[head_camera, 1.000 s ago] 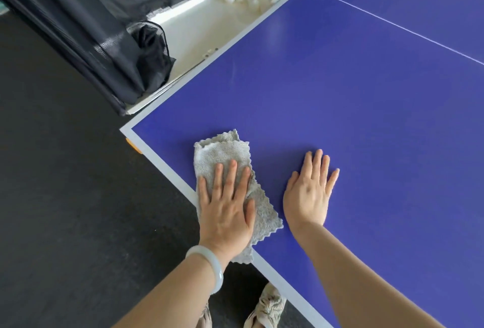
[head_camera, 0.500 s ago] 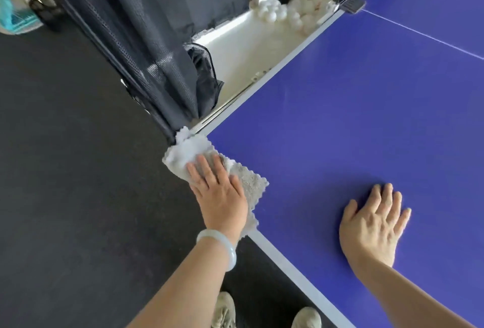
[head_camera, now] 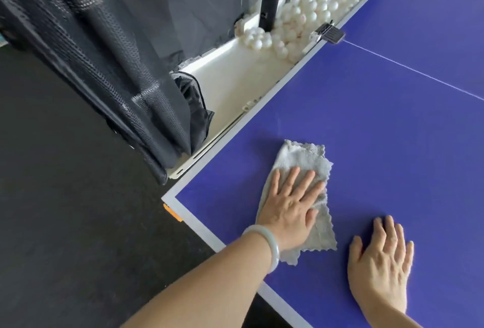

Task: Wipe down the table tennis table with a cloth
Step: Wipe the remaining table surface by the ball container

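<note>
The blue table tennis table (head_camera: 379,144) fills the right side of the view, its white-bordered corner toward the left and a thin white line (head_camera: 419,72) crossing its surface. A dark floor (head_camera: 65,223) takes up the left side. Black mesh netting (head_camera: 104,52) hangs in folds from the upper left down to a long white tray (head_camera: 230,78) that runs along the table's far side edge. The tray's far part holds a heap of white balls (head_camera: 309,13).

A folded grey cloth (head_camera: 301,154) lies flat on the blue surface close to the corner, just inside the near border. Its long axis runs away from the person, from the near edge toward the tray side. The far short end, with its scalloped hem, points that way, and the near end sits close to the white border.

The left hand (head_camera: 288,212) lies palm-down on the middle of the cloth, fingers straight and slightly spread, pressing it to the table. The right hand (head_camera: 382,257) rests flat on the bare surface just beside the cloth, fingers straight and nearly together, holding nothing.

A black clamp (head_camera: 330,33) sits on the side edge where the white line begins. A pale bracelet (head_camera: 264,244) circles the left wrist. A small orange piece (head_camera: 172,213) shows under the table corner.
</note>
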A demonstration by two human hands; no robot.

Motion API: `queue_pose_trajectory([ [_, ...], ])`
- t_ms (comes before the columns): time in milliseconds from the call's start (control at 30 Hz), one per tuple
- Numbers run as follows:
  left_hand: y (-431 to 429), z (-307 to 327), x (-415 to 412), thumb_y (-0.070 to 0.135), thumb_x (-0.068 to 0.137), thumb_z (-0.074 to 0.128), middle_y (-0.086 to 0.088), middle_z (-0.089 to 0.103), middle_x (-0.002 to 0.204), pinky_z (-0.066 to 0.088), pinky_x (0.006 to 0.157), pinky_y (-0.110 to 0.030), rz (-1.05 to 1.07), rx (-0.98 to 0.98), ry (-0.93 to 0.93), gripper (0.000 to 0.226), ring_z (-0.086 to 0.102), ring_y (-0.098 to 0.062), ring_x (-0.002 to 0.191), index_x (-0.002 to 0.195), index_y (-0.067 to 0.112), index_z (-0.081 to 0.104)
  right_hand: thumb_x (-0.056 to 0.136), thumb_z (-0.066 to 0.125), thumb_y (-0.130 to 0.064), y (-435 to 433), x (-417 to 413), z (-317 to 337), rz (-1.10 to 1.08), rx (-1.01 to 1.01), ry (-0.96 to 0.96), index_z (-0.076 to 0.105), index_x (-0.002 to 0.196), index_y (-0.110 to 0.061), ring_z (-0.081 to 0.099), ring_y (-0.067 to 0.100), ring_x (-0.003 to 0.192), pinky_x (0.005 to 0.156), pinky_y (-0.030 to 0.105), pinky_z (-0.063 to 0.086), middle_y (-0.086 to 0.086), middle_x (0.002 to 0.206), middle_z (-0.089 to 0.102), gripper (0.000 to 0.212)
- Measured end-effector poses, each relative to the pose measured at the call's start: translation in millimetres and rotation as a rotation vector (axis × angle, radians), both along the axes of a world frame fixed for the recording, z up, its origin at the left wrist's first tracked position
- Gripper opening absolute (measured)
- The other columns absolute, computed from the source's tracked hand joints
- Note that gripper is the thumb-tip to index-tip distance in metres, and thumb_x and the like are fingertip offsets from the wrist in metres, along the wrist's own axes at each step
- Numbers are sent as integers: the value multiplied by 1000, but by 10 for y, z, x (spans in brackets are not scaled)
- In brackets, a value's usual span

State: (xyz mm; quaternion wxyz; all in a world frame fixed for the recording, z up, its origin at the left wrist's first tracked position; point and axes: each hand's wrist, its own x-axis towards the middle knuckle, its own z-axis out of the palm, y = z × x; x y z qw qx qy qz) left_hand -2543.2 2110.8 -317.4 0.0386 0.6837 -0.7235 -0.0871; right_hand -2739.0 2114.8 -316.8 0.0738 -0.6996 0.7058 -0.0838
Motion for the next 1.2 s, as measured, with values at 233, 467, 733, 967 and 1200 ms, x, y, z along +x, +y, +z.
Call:
queue_pose_trajectory([
  [233, -414, -55, 853, 48, 101, 9, 2, -9, 164, -2, 121, -56, 551, 8, -126, 60, -4, -26, 153, 157, 30, -3, 87, 26, -43, 14, 19, -19, 15, -82, -8, 43, 144, 6, 28, 37, 147, 122, 53, 11, 21, 155, 36, 76],
  [467, -406, -36, 807, 45, 101, 14, 0, -5, 166, -1, 121, -54, 619, 30, -94, 62, -7, -25, 153, 159, 27, 0, 90, 31, -35, 9, -18, -36, 33, -72, 60, 45, 141, 9, 34, 40, 142, 119, 58, 19, 25, 151, 40, 69],
  [733, -400, -1, 805, 45, 99, 7, 0, -3, 166, 2, 122, -54, 616, 52, -120, 62, -5, -25, 153, 158, 27, 0, 96, 41, -22, -338, 86, 71, 251, -117, -144, 45, 139, 12, 27, 34, 144, 120, 45, 17, 23, 155, 34, 55],
  [967, -390, 22, 801, 46, 98, 8, 1, -2, 166, 3, 121, -54, 617, 60, -137, 64, -4, -24, 153, 158, 27, 3, 105, 28, -24, -1717, 1025, 157, 189, 62, -85, 6, 158, -8, -6, 20, 154, 124, 39, -6, 6, 167, -1, 59],
  [1200, -368, 5, 589, 41, 101, 23, -2, 11, 166, 14, 120, -58, 564, -34, -104, 61, 6, -29, 153, 158, 23, 16, 102, 26, -37, -1778, 1067, -41, 152, 64, -33, 12, 158, -9, -4, 20, 154, 124, 39, -9, 6, 167, 4, 64],
])
